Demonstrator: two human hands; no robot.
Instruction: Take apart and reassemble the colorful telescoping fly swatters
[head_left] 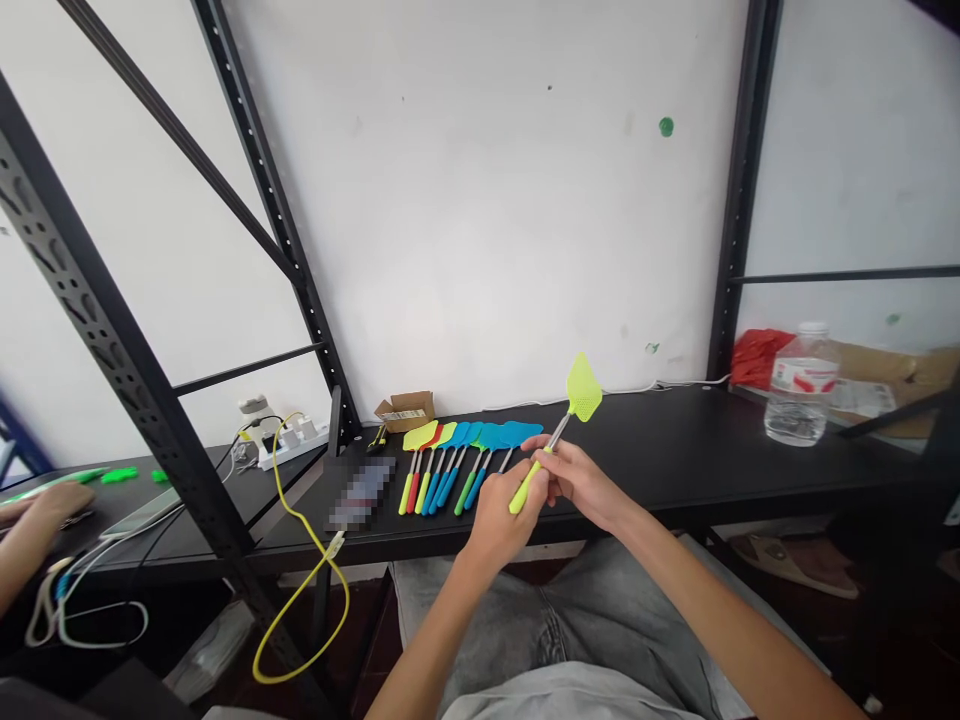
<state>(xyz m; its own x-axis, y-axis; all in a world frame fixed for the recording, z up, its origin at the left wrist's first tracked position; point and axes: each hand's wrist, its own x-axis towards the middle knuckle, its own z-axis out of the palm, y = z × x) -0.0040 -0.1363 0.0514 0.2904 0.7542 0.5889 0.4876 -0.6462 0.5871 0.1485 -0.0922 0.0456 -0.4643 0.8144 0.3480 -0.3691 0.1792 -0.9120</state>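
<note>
I hold a yellow-green fly swatter (582, 392) over the front edge of a black table (675, 450). My left hand (501, 520) is closed round its yellow-green handle. My right hand (574, 478) pinches the metal rod just above the handle. The swatter's head points up and to the right. Behind my hands, a row of several fly swatters (457, 455) lies on the table, with yellow, red, green and blue heads and handles.
A small cardboard box (407, 410) stands behind the row. A water bottle (801, 385) and a red bag (757, 355) are at the right. A yellow cable (300, 520) hangs at the left, by a power strip (292, 445). Another person's hand (45, 505) rests at far left.
</note>
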